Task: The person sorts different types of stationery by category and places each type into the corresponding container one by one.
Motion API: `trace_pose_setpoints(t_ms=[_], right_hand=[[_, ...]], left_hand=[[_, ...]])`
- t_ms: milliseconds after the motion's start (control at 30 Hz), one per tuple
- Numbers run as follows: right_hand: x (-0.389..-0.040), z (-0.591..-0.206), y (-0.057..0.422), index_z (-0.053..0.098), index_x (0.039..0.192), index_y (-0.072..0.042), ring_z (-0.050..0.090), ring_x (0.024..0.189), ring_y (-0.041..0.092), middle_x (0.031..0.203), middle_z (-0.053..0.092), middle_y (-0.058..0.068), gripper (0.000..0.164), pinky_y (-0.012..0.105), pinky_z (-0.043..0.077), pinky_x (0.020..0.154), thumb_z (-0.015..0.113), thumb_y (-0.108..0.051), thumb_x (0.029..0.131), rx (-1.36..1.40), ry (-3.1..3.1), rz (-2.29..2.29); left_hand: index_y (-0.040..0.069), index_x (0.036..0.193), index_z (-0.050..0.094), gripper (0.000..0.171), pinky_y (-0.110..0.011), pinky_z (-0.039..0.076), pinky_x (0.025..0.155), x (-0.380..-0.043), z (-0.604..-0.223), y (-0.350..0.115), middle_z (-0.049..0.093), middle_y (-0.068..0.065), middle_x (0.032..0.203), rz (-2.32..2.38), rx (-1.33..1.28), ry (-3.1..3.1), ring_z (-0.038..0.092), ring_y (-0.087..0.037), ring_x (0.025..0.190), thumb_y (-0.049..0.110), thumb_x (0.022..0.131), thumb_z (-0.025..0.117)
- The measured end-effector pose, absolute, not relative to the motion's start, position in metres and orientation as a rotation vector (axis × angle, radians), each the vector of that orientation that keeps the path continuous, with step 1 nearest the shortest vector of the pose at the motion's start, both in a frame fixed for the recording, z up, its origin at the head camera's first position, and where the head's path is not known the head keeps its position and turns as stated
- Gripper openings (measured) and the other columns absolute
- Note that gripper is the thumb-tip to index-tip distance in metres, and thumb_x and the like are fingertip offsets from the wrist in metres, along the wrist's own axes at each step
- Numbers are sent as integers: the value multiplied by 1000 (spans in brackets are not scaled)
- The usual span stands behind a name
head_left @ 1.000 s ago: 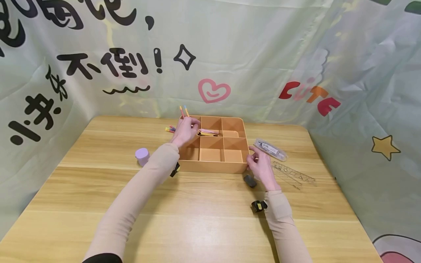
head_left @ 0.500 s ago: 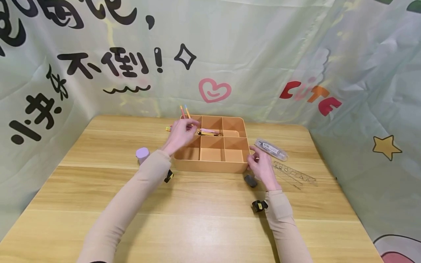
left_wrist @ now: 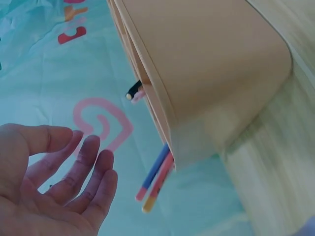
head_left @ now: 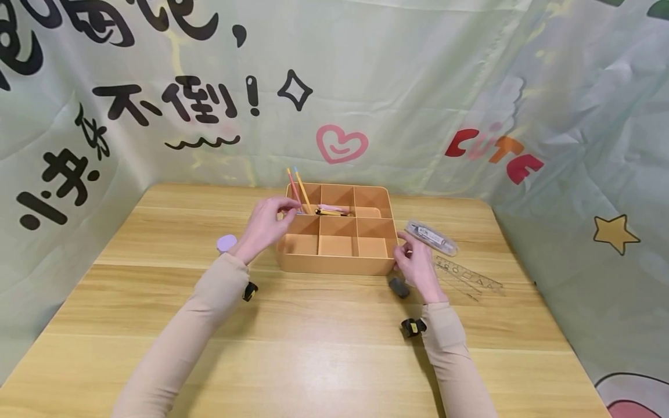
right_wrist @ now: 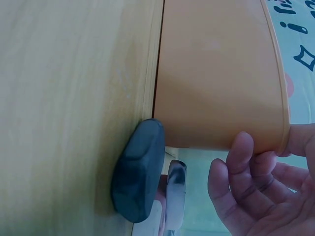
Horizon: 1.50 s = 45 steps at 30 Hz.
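An orange-tan desk organizer (head_left: 334,265) with several compartments stands toward the back of the table. Two pencils (head_left: 303,193) lean upright in its back left compartment; their ends (left_wrist: 156,179) poke out past the rim in the left wrist view. Beside them, in the back middle compartment, lie a pink pen and a yellow-and-black one (head_left: 331,212). My left hand (head_left: 266,225) hovers by the organizer's left side, fingers loosely bent, holding nothing. With thumb at the rim and fingers against the outer wall, my right hand (right_wrist: 266,182) grips the organizer's front right corner.
A dark grey rounded block (head_left: 399,288) lies just in front of my right hand. Beyond that hand are a clear case (head_left: 431,238) and transparent rulers (head_left: 470,275). A purple round object (head_left: 226,242) stands left, partly behind my left wrist. Printed cloth hangs behind the table.
My left hand has drawn back left and toward me, away from the back left compartment, uncovering the two leaning pencils. Colourful pen ends left of the organizer are no longer visible. My right hand stays put.
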State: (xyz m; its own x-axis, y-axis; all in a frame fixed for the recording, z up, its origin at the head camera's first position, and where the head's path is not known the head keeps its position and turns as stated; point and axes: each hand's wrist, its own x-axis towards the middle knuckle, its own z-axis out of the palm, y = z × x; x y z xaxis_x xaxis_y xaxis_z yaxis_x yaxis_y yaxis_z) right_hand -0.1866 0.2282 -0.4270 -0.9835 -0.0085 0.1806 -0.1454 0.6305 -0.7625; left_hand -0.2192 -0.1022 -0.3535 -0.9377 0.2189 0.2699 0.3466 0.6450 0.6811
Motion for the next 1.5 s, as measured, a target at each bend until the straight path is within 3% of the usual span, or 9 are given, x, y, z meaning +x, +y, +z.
trace_pose_setpoints(t_ms=[567, 833, 1033, 1200, 1500], right_hand=[[-188, -427, 228, 54, 137, 10, 70, 62, 35, 78, 64, 18, 44, 18, 50, 51, 51, -3, 96, 115, -2702, 1295], [-187, -427, 229, 54, 137, 10, 69, 60, 32, 77, 64, 17, 44, 18, 50, 50, 51, -3, 95, 111, -2695, 1299], [-188, -428, 229, 54, 137, 10, 68, 57, 27, 77, 64, 18, 44, 18, 49, 50, 51, -2, 96, 118, -2692, 1298], [-187, -428, 229, 53, 138, 10, 69, 60, 33, 77, 64, 18, 44, 19, 49, 50, 51, -3, 96, 122, -2693, 1303], [-186, -427, 229, 52, 139, 11, 70, 63, 37, 78, 63, 18, 45, 20, 50, 50, 50, -5, 96, 137, -2699, 1303]], left_hand=[[0, 116, 72, 27, -51, 54, 84, -197, -381, -157, 70, -19, 113, -734, -326, -2860, 64, -38, 104, 14, 100, 56], [-2, 126, 65, 35, -61, 45, 100, -193, -393, -179, 59, -30, 128, -570, -250, -2949, 54, -50, 119, 19, 99, 58], [-2, 136, 56, 47, -66, 43, 99, -194, -402, -188, 50, -32, 136, -557, -178, -3042, 48, -54, 121, 27, 99, 60], [-1, 142, 48, 57, -67, 45, 96, -196, -409, -191, 45, -32, 137, -555, -103, -3153, 44, -53, 122, 33, 98, 63], [-4, 133, 53, 50, -63, 49, 90, -197, -415, -193, 45, -32, 133, -526, -65, -3225, 44, -53, 121, 29, 98, 64]])
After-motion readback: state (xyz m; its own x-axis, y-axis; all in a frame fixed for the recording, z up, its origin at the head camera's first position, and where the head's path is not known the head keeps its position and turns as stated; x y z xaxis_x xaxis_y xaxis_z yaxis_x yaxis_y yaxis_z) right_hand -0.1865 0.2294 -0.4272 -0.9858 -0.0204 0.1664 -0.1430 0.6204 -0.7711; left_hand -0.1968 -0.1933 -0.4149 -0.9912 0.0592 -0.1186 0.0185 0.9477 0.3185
